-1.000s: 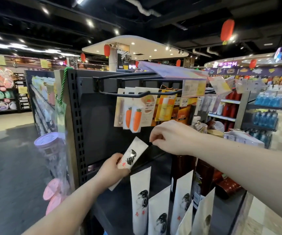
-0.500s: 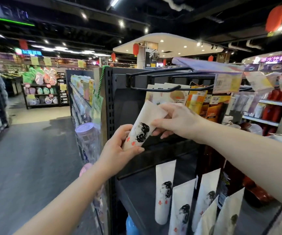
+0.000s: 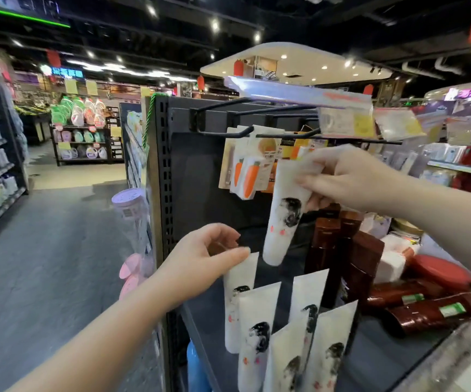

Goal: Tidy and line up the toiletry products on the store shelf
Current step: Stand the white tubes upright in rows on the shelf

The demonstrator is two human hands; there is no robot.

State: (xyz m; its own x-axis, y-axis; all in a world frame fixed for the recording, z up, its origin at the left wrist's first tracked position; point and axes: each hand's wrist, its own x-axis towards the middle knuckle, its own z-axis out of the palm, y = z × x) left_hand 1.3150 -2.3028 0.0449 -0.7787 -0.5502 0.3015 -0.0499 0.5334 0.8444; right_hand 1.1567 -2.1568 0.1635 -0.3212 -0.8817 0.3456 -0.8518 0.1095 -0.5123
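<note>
White tube (image 3: pixel 284 213) now solely in right hand (image 3: pixel 344 179); left hand (image 3: pixel 200 264) loose, newly at shelved tube (image 3: pixel 238 301)

Both forearms are bare, no sleeve in view; the left hand (image 3: pixel 200 264) and right hand (image 3: pixel 350 179) wear nothing.

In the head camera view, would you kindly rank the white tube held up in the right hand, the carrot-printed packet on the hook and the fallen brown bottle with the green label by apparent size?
Largest to smallest as they look:
1. white tube, held by the right hand
2. brown bottle, lying on its side; it looks close to the tube, so unsure
3. carrot-printed packet, clearly smallest, though it hangs farther back
</note>
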